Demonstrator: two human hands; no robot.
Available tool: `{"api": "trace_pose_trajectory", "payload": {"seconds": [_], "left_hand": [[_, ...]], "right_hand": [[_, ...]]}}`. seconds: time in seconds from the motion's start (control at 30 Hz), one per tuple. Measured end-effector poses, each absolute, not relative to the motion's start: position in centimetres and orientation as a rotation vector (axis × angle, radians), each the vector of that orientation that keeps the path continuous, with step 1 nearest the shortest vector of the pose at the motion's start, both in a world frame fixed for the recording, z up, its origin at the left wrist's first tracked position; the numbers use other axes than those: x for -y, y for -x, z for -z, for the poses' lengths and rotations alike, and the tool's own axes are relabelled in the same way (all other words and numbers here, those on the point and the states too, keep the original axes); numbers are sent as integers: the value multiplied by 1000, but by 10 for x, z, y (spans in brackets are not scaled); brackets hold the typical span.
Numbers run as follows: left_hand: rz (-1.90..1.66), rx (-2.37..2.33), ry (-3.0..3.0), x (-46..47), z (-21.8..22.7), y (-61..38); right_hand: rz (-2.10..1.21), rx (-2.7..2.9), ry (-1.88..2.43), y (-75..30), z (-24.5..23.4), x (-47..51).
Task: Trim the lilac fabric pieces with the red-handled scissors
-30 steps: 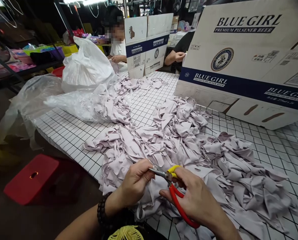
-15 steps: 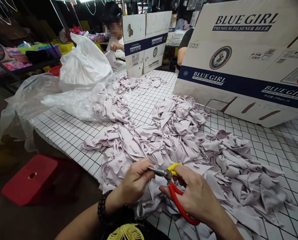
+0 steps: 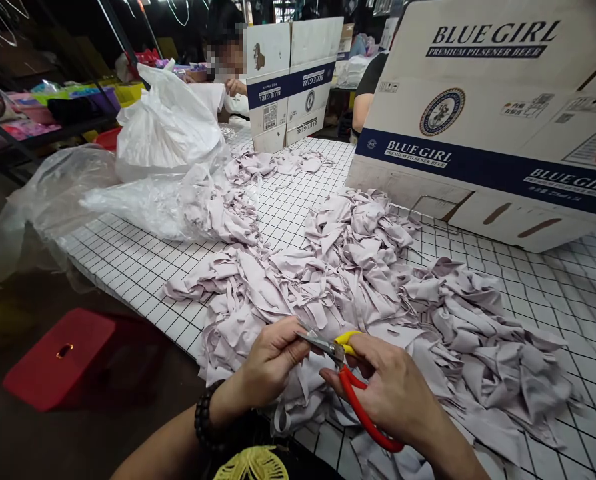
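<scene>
A big heap of pale lilac fabric pieces (image 3: pixel 358 293) covers the white gridded table (image 3: pixel 143 267). At the near edge my right hand (image 3: pixel 393 393) grips a pair of thread snips (image 3: pixel 351 383) with a red and yellow handle, its metal blades pointing left. My left hand (image 3: pixel 273 360) is closed in a pinch on a fabric piece (image 3: pixel 308 393) right at the blade tips. A dark bead bracelet (image 3: pixel 203 420) sits on my left wrist.
A large Blue Girl beer carton (image 3: pixel 483 127) stands at the right, a smaller carton (image 3: pixel 291 80) at the far end. Plastic bags (image 3: pixel 168 133) holding more fabric lie on the left. A red stool (image 3: pixel 58 357) stands below. Other people work behind the cartons.
Both hands stay in nearly the same place, with the snips' blades at the pinched fabric. The view has shifted slightly.
</scene>
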State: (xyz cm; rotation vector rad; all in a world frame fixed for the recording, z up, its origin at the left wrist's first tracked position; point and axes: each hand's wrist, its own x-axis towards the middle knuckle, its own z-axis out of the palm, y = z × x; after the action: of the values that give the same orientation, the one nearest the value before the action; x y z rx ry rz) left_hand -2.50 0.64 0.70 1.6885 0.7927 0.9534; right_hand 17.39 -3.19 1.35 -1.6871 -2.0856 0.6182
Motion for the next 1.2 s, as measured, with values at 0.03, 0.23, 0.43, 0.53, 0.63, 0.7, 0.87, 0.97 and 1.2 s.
{"api": "trace_pose_trajectory", "payload": {"seconds": [0.03,0.23,0.43,0.53,0.63,0.7,0.87,0.97,1.2], "left_hand": [[-955,-790,-1686,-6,-7,25],[-945,-772,-1681,-7,-9,26],[-903,-780,-1660,-7,-6,28],[-883,-794,-1641,-6,-5,29],[-875,-826,-1600,-6,-4,29],[-883,-836,-1578,-7,-3,28],[-917,-770,-1577,-2,-5,22],[-894,-673,-1639,8,-9,20],[-765,-569,-2022,31,10,31]], "right_hand": [[-598,2082,1685,-174,-12,32],[-572,2055,1678,-175,-5,33],[-652,2059,1658,-174,-5,32],[-700,2037,1639,-174,-6,30],[-934,1867,1667,-179,-3,28],[-1256,1580,1625,-182,2,27],[-1863,924,1236,-169,13,19],[-1833,798,1281,-145,17,8],[-1469,1001,1467,-137,25,-14]]}}
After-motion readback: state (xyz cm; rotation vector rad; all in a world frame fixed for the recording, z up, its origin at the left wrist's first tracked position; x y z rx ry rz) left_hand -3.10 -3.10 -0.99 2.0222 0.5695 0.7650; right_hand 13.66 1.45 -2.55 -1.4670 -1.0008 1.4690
